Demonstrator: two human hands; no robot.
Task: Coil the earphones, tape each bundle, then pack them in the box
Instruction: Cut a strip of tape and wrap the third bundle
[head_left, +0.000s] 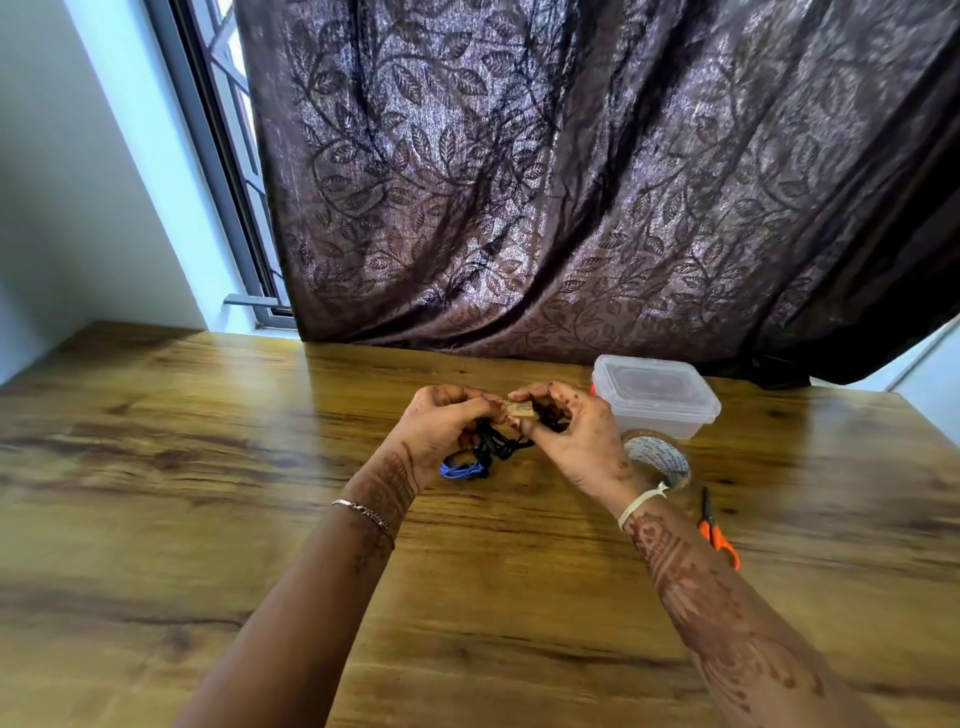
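A coil of blue earphones (460, 470) lies on the wooden table (208, 467), at about 7 o'clock from the held bundle and partly hidden by the heel of the left hand (447, 426). Just beyond it, both hands hold a bundle of black earphones (491, 441) a little above the tabletop, with loose loops of black cord hanging beneath. The left hand's fingers are curled round the bundle's left side. The right hand (576, 441) has its thumb and forefinger pinched on a short strip of brown tape (521, 410) at the top of the bundle (its other fingers are bent in behind, and what they touch cannot be told).

Orange-handled scissors (716, 535) lie at 4 o'clock from the right hand, blades pointing away. A tape roll (662, 457) sits at 3 o'clock, half covered by the right wrist. At 1 o'clock stands a clear plastic box (654, 397) with its lid on, touching or just beside the roll. Behind hangs a dark leaf-patterned curtain (571, 182), with a window (234, 130) at 11 o'clock.
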